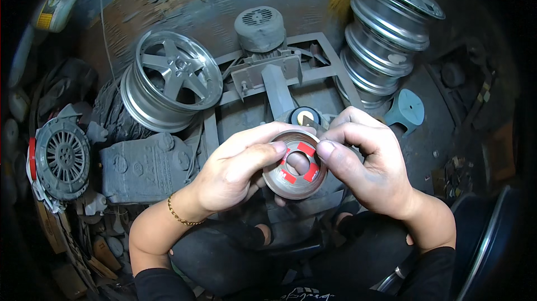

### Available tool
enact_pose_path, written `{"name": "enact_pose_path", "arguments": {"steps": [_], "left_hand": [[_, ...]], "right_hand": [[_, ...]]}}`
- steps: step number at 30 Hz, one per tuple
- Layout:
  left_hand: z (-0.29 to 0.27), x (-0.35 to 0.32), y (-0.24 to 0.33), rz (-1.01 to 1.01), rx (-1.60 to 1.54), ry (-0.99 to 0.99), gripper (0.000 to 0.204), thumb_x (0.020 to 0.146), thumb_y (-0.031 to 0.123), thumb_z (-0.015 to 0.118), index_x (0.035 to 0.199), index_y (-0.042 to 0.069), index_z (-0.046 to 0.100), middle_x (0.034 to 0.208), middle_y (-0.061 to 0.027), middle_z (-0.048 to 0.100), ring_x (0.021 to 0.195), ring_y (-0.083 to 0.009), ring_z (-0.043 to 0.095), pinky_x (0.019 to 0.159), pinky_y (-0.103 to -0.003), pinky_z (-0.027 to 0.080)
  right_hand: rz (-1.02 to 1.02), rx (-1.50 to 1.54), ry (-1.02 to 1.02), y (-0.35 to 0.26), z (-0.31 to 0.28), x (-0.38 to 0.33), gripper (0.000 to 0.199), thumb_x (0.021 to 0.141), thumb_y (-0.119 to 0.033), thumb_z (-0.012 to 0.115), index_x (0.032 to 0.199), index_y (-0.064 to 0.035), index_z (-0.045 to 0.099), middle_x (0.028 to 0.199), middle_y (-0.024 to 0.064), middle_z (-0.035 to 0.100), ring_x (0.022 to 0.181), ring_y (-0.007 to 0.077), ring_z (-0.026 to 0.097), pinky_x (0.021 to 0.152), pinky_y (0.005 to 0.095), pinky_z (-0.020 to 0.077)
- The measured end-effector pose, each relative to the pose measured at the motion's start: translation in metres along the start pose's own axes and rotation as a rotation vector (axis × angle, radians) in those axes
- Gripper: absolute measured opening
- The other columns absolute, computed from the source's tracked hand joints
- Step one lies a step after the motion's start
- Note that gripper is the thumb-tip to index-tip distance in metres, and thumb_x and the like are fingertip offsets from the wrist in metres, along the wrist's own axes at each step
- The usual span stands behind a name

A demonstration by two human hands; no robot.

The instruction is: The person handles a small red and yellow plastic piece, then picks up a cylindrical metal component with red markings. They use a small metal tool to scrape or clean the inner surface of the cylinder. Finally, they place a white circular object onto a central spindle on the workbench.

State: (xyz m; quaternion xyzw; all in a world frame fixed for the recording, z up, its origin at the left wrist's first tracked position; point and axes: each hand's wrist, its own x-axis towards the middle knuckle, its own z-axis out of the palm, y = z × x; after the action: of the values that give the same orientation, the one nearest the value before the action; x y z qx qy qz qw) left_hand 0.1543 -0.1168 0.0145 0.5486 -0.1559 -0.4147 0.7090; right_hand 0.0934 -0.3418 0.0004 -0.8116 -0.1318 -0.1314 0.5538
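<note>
A round, shallow metal cap [272, 186] with a hole in its middle is held up between my hands. Several red adhesive strips [288, 177] lie around the hole on its inner face. My left hand [246, 164] is closed round the cap's left side, thumb on the rim and fingers behind. A fingertip shows through the hole. My right hand [366, 158] is closed at the upper right rim, thumb against the edge beside a red strip. Its other fingers are curled, and whether they pinch anything more cannot be made out.
Beyond my hands stands a metal frame [330, 58] with a dusty electric motor [259, 30] and a black round spindle end [305, 115]. A spoked wheel rim [179, 66] leans left; stacked rims [386, 44] and a light-blue stool [407, 110] stand right. A grey tank [145, 168] lies left.
</note>
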Motion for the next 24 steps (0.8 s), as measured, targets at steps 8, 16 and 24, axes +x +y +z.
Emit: {"name": "enact_pose_path", "arguments": {"steps": [8,16,24], "left_hand": [[0.002,0.000,0.000,0.053,0.110,0.020,0.045,0.106,0.016,0.045,0.145,-0.005,0.052,0.127,-0.0156,0.066,0.113,-0.0190,0.066,0.094,-0.032,0.055],[0.001,0.019,-0.015,0.278,-0.080,0.027,0.051,0.113,0.030,0.043,0.151,-0.004,0.044,0.143,-0.0176,0.056,0.133,-0.0225,0.055,0.116,-0.039,0.041],[-0.018,0.038,-0.018,0.363,-0.066,-0.042,0.066,0.096,0.020,0.075,0.147,0.000,0.039,0.136,-0.0154,0.055,0.127,-0.0208,0.057,0.108,-0.036,0.046]], "right_hand": [[-0.008,-0.060,-0.058,-0.003,-0.004,0.000,0.015,0.093,-0.012,0.071,0.091,0.0030,0.072,0.089,0.0109,0.065,0.082,0.0200,0.063,0.077,0.0329,0.0491],[-0.233,-0.247,0.194,0.021,0.002,0.022,0.010,0.089,-0.006,0.076,0.095,0.0004,0.075,0.087,0.0102,0.065,0.078,0.0217,0.064,0.071,0.0318,0.0498],[-0.326,-0.279,0.243,0.034,-0.003,0.038,0.015,0.090,-0.008,0.076,0.102,0.0007,0.076,0.092,0.0110,0.067,0.077,0.0217,0.066,0.070,0.0313,0.0518]]}}
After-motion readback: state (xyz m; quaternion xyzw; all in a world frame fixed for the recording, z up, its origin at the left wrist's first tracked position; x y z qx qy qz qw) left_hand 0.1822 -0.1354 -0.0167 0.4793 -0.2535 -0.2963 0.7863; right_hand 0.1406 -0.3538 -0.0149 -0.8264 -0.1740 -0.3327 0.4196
